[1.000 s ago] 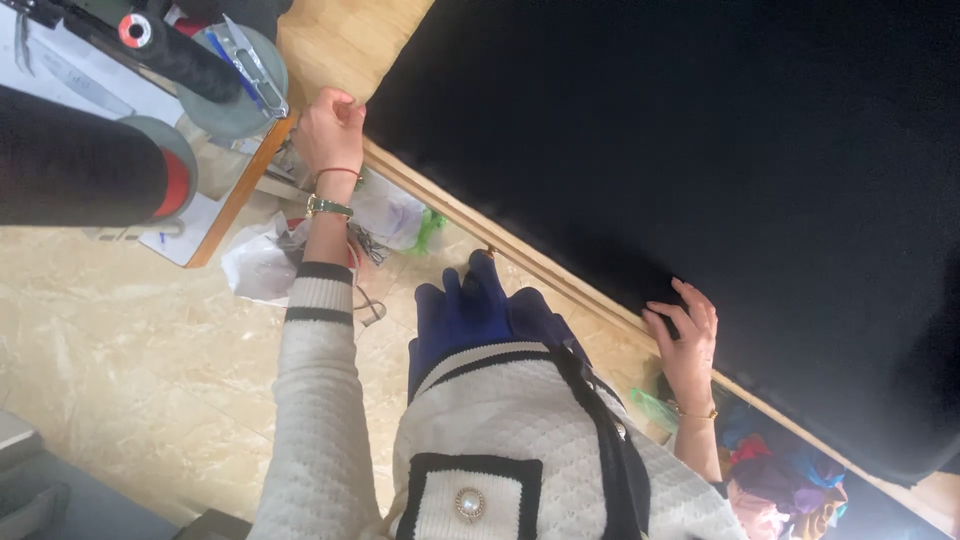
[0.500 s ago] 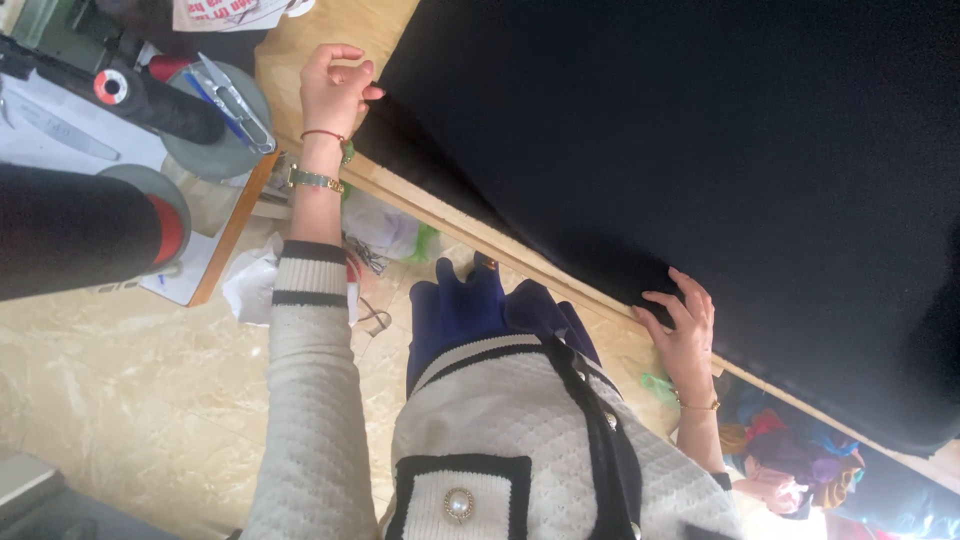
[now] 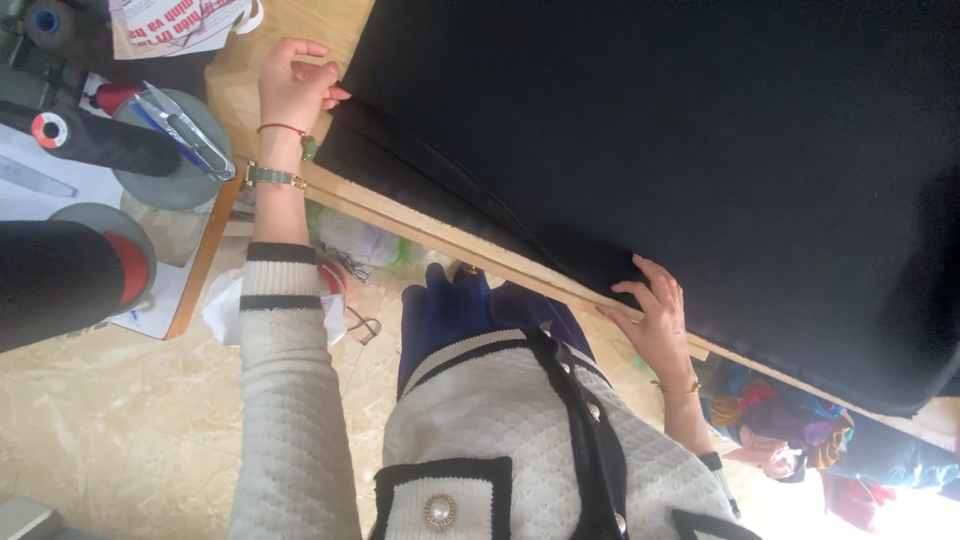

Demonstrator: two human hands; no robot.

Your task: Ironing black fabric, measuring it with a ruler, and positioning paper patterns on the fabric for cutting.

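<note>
The left hand [image 3: 295, 85] pinches the edge of the big black cloth [image 3: 650, 140] on the counter [image 3: 480, 248], the right hand [image 3: 655, 320] lies spread on it, and the hanging fold may slip off, I think.

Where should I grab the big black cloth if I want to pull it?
Probably the black cloth is best pinched at its folded edge along the wooden table edge, coming from the near side. There it overhangs, so fingers can slip under, as the left hand does at the corner.
</note>
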